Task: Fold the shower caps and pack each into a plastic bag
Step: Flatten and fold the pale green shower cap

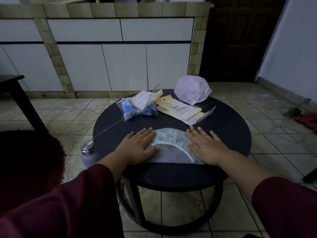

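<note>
A clear shower cap with a pale green print [171, 145] lies flattened in a half-round shape on the near part of the round black table [231, 131]. My left hand [137, 148] presses flat on its left end, and my right hand [207, 146] presses flat on its right end, fingers spread. A puffed pink-white shower cap [192, 91] sits at the table's far right. Cream-topped plastic bags [181, 109] lie in a loose pile behind the flattened cap. Two packed bags with blue caps [135, 109] lie at the far left.
A steel-lidded lilac bottle [88, 152] stands on the floor by the table's left edge. A dark table leg [25, 103] rises at the far left. White cabinets [120, 66] line the back wall. Red slippers [307, 120] lie on the tiled floor at right.
</note>
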